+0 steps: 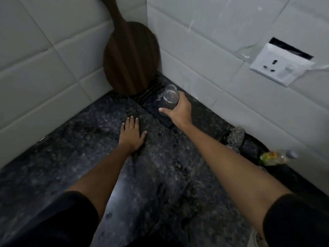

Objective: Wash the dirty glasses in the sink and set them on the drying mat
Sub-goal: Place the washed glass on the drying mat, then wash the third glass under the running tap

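My right hand (179,111) grips a clear drinking glass (170,98) and holds it just over the black ribbed drying mat (153,102) in the corner of the counter. Behind it a second clear glass (171,87) seems to stand on the mat, partly hidden. My left hand (132,134) rests flat on the dark granite counter (99,157), fingers straight, a little left of the mat. The sink is out of view.
A round dark wooden cutting board (130,57) leans in the tiled corner behind the mat. A white wall socket (281,65) is on the right wall. A scrubber (235,138) and a small plastic bottle (276,157) lie at the counter's right edge.
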